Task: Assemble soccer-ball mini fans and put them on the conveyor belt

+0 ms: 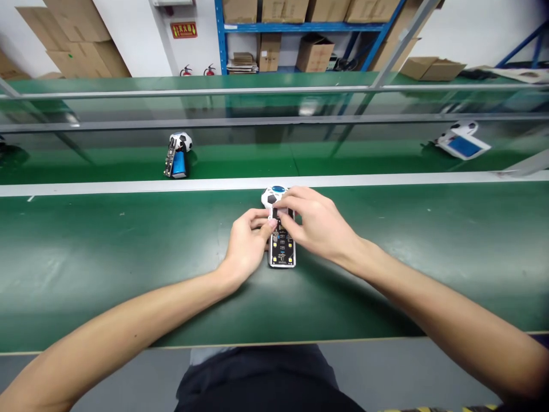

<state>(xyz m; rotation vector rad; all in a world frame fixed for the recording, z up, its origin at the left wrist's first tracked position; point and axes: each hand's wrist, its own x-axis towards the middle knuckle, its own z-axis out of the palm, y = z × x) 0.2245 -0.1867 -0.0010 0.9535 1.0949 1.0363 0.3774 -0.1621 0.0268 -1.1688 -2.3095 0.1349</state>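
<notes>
In front of me, a small device with a football-patterned top (270, 198) and a white case lies on the green work surface. A black circuit board (282, 250) with several yellow squares faces up in its lower part. My left hand (249, 243) is closed on the device's left side, thumb at the board's edge. My right hand (315, 220) reaches over from the right, its fingers curled together at the board's upper end. A small greyish patch shows between its thumb and fingers; what it pinches there is partly hidden.
Beyond a pale rail (128, 187) runs a green belt. On it lie a similar device with a blue cylinder (179, 164) at left and a white one with a blue panel (464, 146) at right. Farther back, cardboard boxes (314, 52) fill blue shelving (300, 27).
</notes>
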